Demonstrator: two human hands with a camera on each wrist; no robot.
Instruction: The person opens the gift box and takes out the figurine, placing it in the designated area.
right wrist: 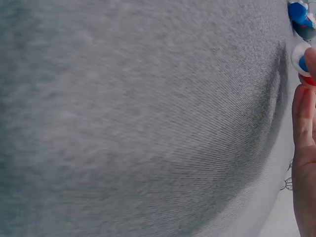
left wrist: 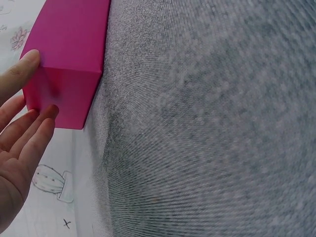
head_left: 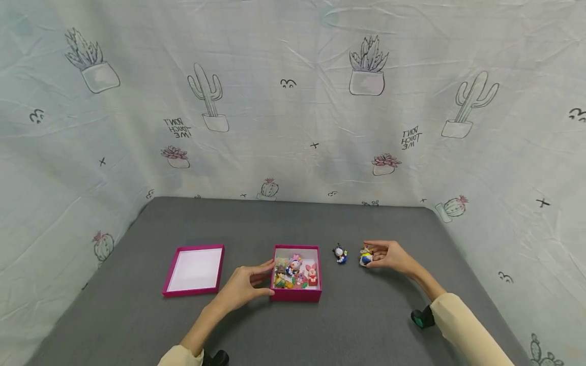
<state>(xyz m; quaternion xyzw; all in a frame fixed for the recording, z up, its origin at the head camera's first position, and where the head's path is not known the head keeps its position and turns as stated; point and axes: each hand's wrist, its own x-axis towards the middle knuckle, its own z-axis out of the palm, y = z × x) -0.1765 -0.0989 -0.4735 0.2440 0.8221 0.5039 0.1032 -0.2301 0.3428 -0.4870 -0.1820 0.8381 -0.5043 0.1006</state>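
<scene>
Between thumb and fingers, my right hand (head_left: 387, 255) pinches a small toy figurine (head_left: 365, 256) in white, blue and yellow, at the right of the table. Its white, blue and red base (right wrist: 302, 60) shows at the edge of the right wrist view. Just left of it stands a second figurine (head_left: 340, 253), dark, white and blue. My left hand (head_left: 244, 286) is at the left side of an open magenta box (head_left: 297, 295), thumb by the near corner and fingers fairly straight along the wall. Inside the box are several colourful figurines, among them a pink rabbit-like one (head_left: 312, 274).
A magenta lid (head_left: 194, 269) lies with its white inside up, left of the box. All of this is on a grey cloth-covered table (head_left: 293, 218). Behind hangs a pale curtain (head_left: 293, 112) printed with cacti.
</scene>
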